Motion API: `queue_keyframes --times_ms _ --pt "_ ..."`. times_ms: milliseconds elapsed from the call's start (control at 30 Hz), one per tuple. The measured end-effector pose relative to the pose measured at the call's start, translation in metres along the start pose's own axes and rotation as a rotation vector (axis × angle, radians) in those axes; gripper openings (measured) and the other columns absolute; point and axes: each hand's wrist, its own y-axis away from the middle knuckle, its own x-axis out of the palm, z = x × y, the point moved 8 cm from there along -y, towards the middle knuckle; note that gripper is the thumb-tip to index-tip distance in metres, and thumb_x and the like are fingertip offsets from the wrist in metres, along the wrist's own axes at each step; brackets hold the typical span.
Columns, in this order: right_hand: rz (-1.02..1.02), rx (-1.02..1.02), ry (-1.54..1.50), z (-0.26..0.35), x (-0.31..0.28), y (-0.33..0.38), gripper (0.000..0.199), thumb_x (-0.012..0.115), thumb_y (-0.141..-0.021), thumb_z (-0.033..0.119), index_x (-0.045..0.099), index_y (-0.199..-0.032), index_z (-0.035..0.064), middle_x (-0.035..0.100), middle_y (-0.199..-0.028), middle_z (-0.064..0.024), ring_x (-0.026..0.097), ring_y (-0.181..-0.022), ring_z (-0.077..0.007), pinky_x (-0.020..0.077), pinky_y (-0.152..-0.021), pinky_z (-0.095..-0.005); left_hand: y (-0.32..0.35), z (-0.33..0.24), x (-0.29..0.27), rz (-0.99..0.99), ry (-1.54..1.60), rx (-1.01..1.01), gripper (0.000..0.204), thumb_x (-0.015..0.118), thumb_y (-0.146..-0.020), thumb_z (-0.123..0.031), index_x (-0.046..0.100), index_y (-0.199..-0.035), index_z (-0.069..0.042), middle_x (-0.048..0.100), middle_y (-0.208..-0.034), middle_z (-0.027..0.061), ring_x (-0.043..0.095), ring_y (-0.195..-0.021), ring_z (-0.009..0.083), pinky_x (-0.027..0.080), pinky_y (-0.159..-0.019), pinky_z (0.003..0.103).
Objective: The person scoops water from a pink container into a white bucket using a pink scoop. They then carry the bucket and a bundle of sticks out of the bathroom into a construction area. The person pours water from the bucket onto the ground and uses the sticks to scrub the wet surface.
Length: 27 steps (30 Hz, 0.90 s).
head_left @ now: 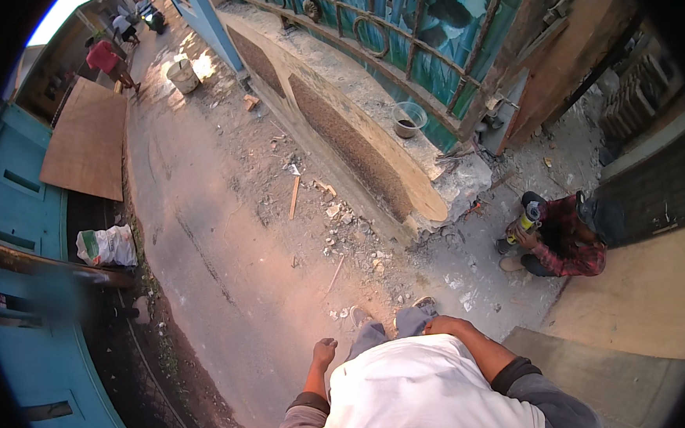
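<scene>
My left hand (325, 351) hangs beside my left thigh with its fingers curled in, and nothing shows in it. At the front of my right thigh, my right hand (440, 325) rests near the grey trousers (413, 321); its fingers are mostly hidden. Beyond my shoes lie a strip of wood (294, 197) and broken rubble (344, 214) along the foot of a low wall (355, 166). A clear plastic tub (409, 120) with dark contents stands on the wall's ledge.
To the right a person in a checked shirt (583, 234) crouches, holding a yellow-green power tool (529, 218). Plywood sheets (630, 298) lie behind them. A bucket (183, 76), a leaning board (87, 139), a white sack (107, 246) and more people (106, 60) line the lane.
</scene>
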Motion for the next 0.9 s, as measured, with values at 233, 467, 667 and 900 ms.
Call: queue_keyframes --times_ms 233,467,667,900 --pt "-0.044 -0.119 0.060 -0.012 0.020 -0.048 0.048 0.054 -0.088 0.048 0.063 -0.121 0.0134 0.061 -0.124 -0.0132 0.056 -0.115 -0.0328 0.0440 -0.097 -0.0407 0.018 0.039 -0.029 -0.033 0.261 -0.201 0.016 0.048 -0.095 -0.007 0.060 -0.094 0.004 0.061 -0.079 0.0053 0.059 -0.068 0.0125 0.046 -0.054 0.024" --pt "0.032 -0.172 0.029 0.026 -0.024 -0.028 0.043 0.058 -0.086 0.042 0.065 -0.119 0.0152 0.065 -0.117 -0.0128 0.060 -0.110 -0.0307 0.0468 -0.091 -0.0396 0.018 -0.016 -0.003 -0.023 0.105 0.143 0.025 0.057 -0.092 -0.014 0.061 -0.072 0.001 0.060 -0.065 0.0035 0.054 -0.058 0.0111 0.043 -0.053 0.026" --pt "-1.034 -0.030 -0.598 -0.072 -0.150 -0.022 0.024 0.060 -0.084 0.025 0.070 -0.099 0.0089 0.070 -0.090 -0.0136 0.067 -0.085 -0.0259 0.0509 -0.077 -0.0357 -0.001 -0.052 0.022 -0.050 0.016 -0.017 0.041 0.078 -0.077 -0.037 0.066 -0.068 0.001 0.062 -0.063 0.0079 0.054 -0.058 0.0134 0.043 -0.055 0.032" --pt "-1.710 -0.056 -0.878 -0.202 -0.325 0.064 0.028 0.050 -0.089 0.012 0.059 -0.108 -0.0065 0.063 -0.108 -0.0237 0.061 -0.099 -0.0359 0.0469 -0.086 -0.0414 -0.019 -0.053 0.031 -0.240 0.031 -0.076 0.045 0.068 -0.083 -0.045 0.070 -0.083 0.000 0.068 -0.076 0.0168 0.066 -0.074 0.0269 0.050 -0.070 0.039"
